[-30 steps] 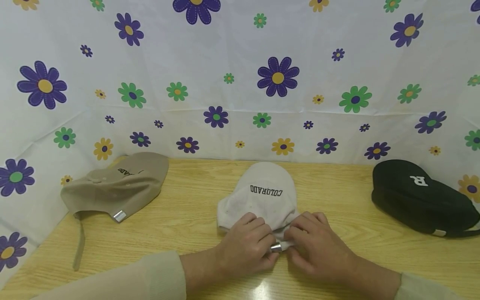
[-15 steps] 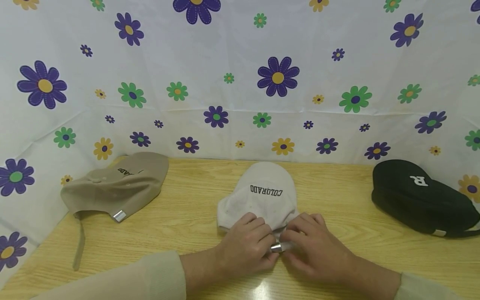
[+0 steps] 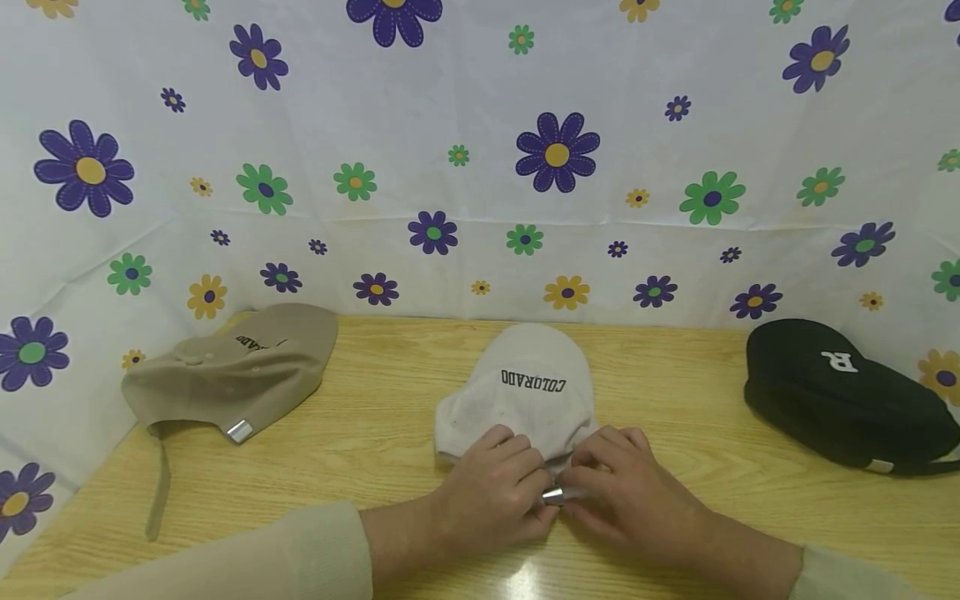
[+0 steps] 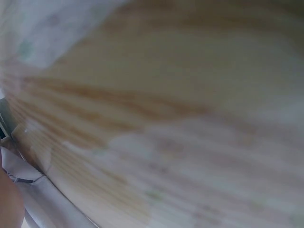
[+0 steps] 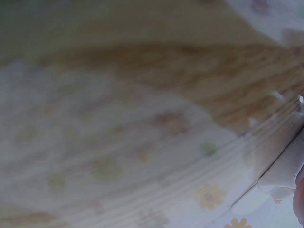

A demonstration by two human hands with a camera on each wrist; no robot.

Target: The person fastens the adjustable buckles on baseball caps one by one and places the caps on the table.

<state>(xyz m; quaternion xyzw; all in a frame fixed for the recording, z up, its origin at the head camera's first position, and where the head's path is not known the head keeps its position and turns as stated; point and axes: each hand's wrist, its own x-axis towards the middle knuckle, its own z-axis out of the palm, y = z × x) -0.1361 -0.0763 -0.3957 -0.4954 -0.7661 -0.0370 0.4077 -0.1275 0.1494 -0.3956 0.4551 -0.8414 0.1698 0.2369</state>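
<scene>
A light grey baseball cap [image 3: 528, 408] with COLORADO lettering lies mid-table, its back strap side toward me. My left hand [image 3: 491, 487] grips the cap's back edge beside a silver buckle [image 3: 553, 496]. Just right of the buckle, my right hand [image 3: 637, 496] pinches the pale strap [image 3: 574, 491], most of which its fingers cover. The left wrist view catches a bit of the cap's edge [image 4: 54, 204] and one finger [image 4: 8, 204] at lower left. At the right border of the right wrist view are pale cap fabric [image 5: 284, 171] and a fingertip [image 5: 299, 204].
A tan cap [image 3: 240, 367] with a dangling strap sits on the left of the wooden table [image 3: 390, 400]. To the right lies a black cap [image 3: 832, 408] with a white R. Behind the table hangs a flower-printed white cloth [image 3: 450, 100].
My right hand has shifted slightly left toward the buckle, so less of the strap shows between the hands. The left hand and the cap have stayed in place.
</scene>
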